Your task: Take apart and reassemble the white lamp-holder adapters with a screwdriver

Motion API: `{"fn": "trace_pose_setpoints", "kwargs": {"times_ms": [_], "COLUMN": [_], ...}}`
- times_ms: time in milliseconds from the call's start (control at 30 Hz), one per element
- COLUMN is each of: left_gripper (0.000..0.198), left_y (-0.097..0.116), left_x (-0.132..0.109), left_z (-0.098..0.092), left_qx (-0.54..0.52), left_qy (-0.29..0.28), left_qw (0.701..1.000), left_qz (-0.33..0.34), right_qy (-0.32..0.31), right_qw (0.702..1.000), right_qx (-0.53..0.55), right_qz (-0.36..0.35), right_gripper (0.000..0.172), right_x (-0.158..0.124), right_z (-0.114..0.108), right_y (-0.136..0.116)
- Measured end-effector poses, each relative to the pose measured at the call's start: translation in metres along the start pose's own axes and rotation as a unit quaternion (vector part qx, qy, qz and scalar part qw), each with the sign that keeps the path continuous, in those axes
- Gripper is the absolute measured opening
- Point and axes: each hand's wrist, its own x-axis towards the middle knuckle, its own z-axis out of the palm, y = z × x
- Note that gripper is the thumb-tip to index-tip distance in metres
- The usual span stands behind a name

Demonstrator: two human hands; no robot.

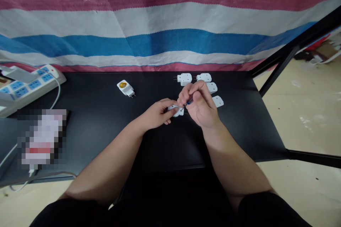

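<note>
My left hand (pixel 157 114) is closed on a small white plug adapter (pixel 177 110) lying on the black table (pixel 101 127). My right hand (pixel 198 104) is closed round a thin tool with a blue handle (pixel 188 102), its tip down at the adapter. Several more white plug adapters (pixel 184 78) lie just behind my right hand, partly hidden by it. One white adapter with a yellow round centre (pixel 125 88) lies apart to the left.
A white power strip with blue sockets (pixel 29 83) and its cable sit at the far left. A blurred-out object (pixel 41 139) lies front left. A striped tarp (pixel 170 25) hangs behind the table. A black frame bar (pixel 293 48) rises at right above bare floor.
</note>
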Motion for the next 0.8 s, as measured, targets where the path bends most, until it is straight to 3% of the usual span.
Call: {"fn": "trace_pose_setpoints", "kwargs": {"times_ms": [200, 500, 667, 800], "left_gripper": [0.029, 0.027, 0.027, 0.031], "left_y": [0.002, 0.001, 0.003, 0.003], "left_x": [0.000, 0.000, 0.000, 0.000], "left_z": [-0.001, 0.001, 0.001, -0.001], "left_qx": [0.009, 0.005, 0.007, 0.009], "left_qy": [-0.005, 0.008, 0.000, 0.000], "left_qw": [1.000, 1.000, 1.000, 1.000], "left_qz": [-0.006, -0.008, -0.011, 0.002], "right_qy": [-0.028, 0.037, 0.013, 0.030], "right_qw": [0.998, 0.998, 0.996, 0.991], "right_qx": [0.015, 0.006, -0.004, 0.003], "right_qz": [0.055, 0.054, 0.092, 0.127], "right_gripper": [0.048, 0.048, 0.056, 0.057], "right_x": [-0.001, 0.003, 0.002, 0.002], "right_z": [0.000, 0.002, -0.001, -0.001], "right_y": [-0.008, -0.010, -0.011, -0.019]}}
